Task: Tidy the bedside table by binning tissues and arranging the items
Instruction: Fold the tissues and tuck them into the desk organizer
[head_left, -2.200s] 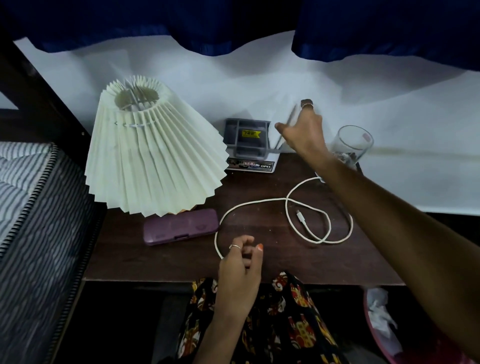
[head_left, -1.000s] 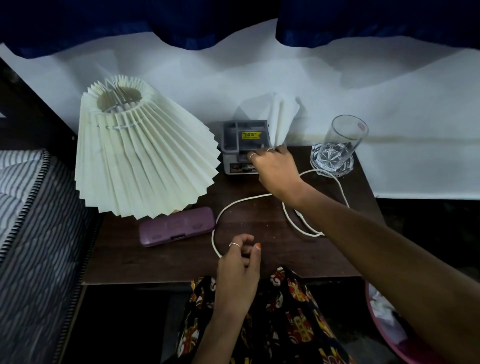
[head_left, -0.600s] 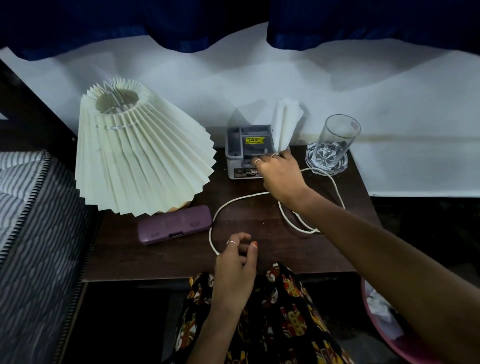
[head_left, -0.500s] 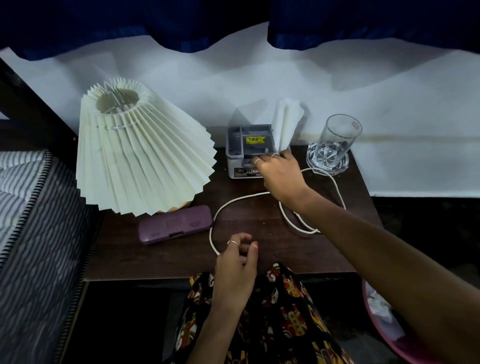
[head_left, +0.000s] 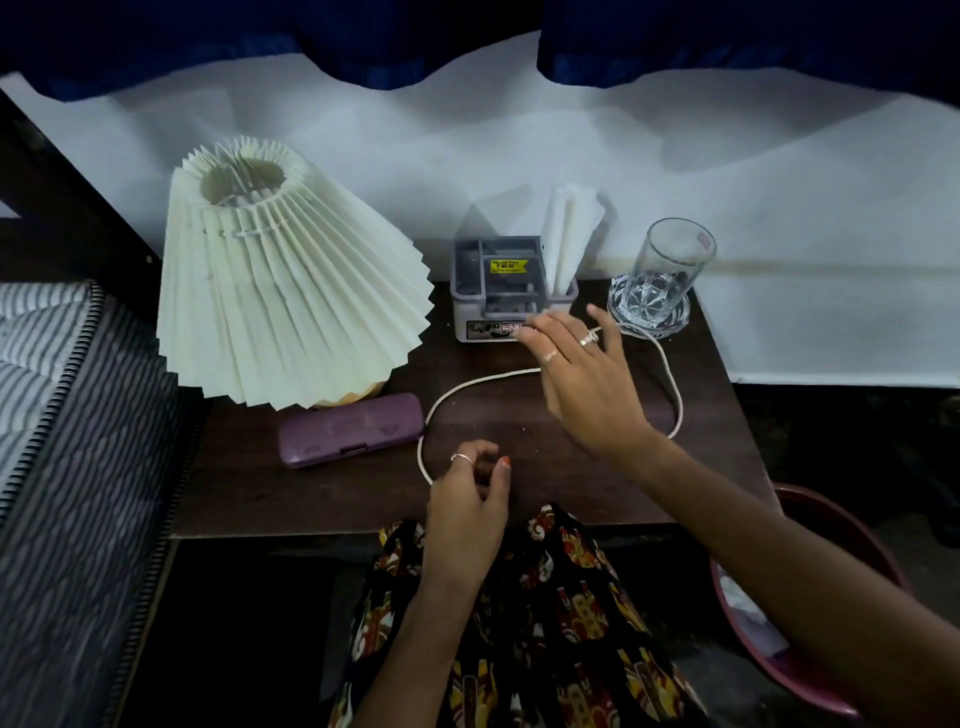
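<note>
A grey organiser box (head_left: 493, 283) stands at the back of the dark wooden bedside table (head_left: 322, 493), with folded white tissues (head_left: 569, 234) upright in its right compartment. My right hand (head_left: 582, 379) hovers just in front of the box, fingers spread, holding nothing. A white cable (head_left: 467, 387) loops across the table. My left hand (head_left: 467, 499) rests at the front edge, fingers curled loosely beside the cable's near end; whether it grips the cable is unclear. A purple case (head_left: 350, 428) lies left of the cable.
A pleated cream lamp (head_left: 280, 280) fills the table's left side. A clear glass (head_left: 662, 273) stands at the back right. A maroon bin (head_left: 795, 613) with white tissues sits on the floor at the right. A striped mattress (head_left: 67, 441) borders the left.
My right hand has set the tissues into the organiser, pressed on the box, then lifted off and drawn back toward me with fingers spread. The left hand has stayed put.
</note>
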